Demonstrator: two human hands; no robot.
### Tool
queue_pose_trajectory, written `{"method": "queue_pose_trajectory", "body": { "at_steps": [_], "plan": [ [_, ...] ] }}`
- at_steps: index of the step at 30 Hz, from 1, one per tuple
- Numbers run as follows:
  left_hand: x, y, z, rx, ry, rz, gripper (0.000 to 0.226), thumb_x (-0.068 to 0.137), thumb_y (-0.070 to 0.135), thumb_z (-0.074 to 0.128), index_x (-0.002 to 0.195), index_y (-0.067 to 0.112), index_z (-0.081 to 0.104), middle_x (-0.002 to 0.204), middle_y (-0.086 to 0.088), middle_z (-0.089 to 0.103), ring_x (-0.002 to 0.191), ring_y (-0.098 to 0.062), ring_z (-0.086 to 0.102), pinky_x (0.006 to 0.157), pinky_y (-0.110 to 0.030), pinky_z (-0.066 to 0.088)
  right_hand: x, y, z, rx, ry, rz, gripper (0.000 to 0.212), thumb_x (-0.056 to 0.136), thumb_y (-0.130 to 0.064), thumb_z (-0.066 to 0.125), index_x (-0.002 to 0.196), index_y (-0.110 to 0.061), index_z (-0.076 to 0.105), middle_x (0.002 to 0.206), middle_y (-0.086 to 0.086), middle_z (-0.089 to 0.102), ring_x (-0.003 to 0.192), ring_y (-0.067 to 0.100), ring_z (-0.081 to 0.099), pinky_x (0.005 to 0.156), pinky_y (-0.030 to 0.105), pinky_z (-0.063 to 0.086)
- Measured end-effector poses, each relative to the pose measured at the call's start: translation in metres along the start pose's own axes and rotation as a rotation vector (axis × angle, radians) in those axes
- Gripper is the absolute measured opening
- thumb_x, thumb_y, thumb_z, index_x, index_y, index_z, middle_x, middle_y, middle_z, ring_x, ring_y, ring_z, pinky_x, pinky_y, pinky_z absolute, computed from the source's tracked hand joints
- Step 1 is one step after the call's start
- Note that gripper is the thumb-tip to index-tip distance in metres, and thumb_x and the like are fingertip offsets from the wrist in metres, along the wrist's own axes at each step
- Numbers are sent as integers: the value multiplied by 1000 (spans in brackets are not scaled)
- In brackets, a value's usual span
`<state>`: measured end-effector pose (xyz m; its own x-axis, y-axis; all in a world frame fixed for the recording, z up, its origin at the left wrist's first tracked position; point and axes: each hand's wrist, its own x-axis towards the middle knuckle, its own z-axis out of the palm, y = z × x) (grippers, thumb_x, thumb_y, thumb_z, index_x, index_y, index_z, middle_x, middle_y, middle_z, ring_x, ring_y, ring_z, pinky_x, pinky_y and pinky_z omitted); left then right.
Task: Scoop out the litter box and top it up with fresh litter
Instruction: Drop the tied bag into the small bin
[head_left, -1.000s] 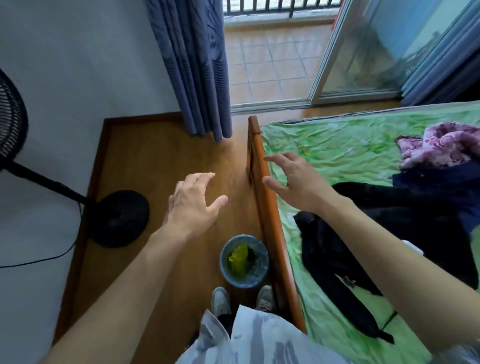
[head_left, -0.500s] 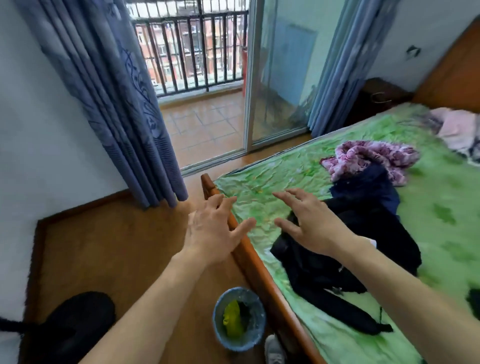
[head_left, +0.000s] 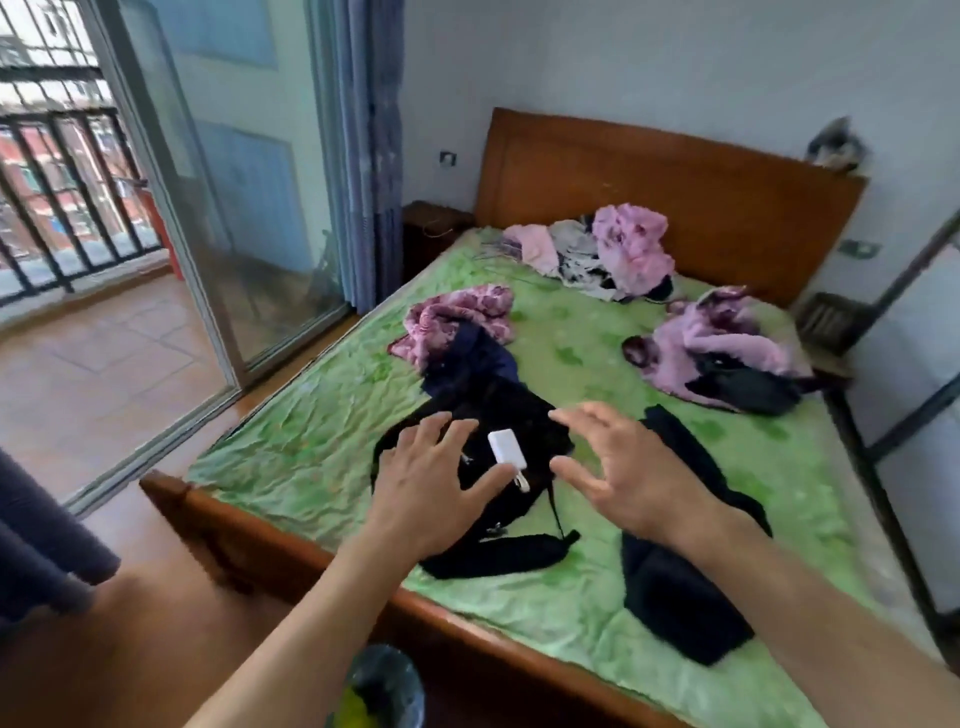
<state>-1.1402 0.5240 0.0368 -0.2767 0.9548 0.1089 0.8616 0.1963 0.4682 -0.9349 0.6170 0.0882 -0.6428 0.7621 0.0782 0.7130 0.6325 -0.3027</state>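
Bed (head_left: 322, 467) fills centre and right, headboard (head_left: 649, 182) at far end against wall. Clothes piles on it: one mid-bed (head_left: 457, 317), one near headboard (head_left: 597, 254), one far right (head_left: 727, 353). Small charger (head_left: 506, 447) lies on garment (head_left: 498, 410) near foot. Sliding door (head_left: 223, 182) left of bed, balcony (head_left: 78, 353) beyond. Bin (head_left: 384, 686) on floor before footboard.

Bare green sheet (head_left: 311, 441) lies open left of the black garment (head_left: 493, 410) on the bed. A white charger (head_left: 506, 447) sits on that garment, between the left hand (head_left: 431, 488) and the right hand (head_left: 628, 478). The wooden footboard (head_left: 291, 540) bars the near edge; a small bin (head_left: 384, 686) stands below it.
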Motion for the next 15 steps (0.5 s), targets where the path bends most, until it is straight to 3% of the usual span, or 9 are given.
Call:
{"method": "queue_pose_trajectory", "body": {
  "at_steps": [6, 15],
  "plan": [
    [-13, 134, 50, 19, -118, 284, 89, 76, 87, 23, 145, 33, 40, 154, 7, 33, 138, -20, 34, 108, -43, 36, -134, 91, -53, -39, 147, 266, 54, 94, -56, 48, 141, -32, 49, 149, -5, 40, 137, 15, 35, 112, 36, 34],
    [-122, 382, 169, 10, -309, 615, 75, 84, 78, 35, 143, 31, 40, 149, 7, 38, 135, -22, 37, 107, -44, 38, -421, 229, -121, -64, 257, 678, 56, 94, -55, 48, 145, -31, 43, 149, -5, 36, 136, 16, 35, 112, 37, 32]
  ]
}}
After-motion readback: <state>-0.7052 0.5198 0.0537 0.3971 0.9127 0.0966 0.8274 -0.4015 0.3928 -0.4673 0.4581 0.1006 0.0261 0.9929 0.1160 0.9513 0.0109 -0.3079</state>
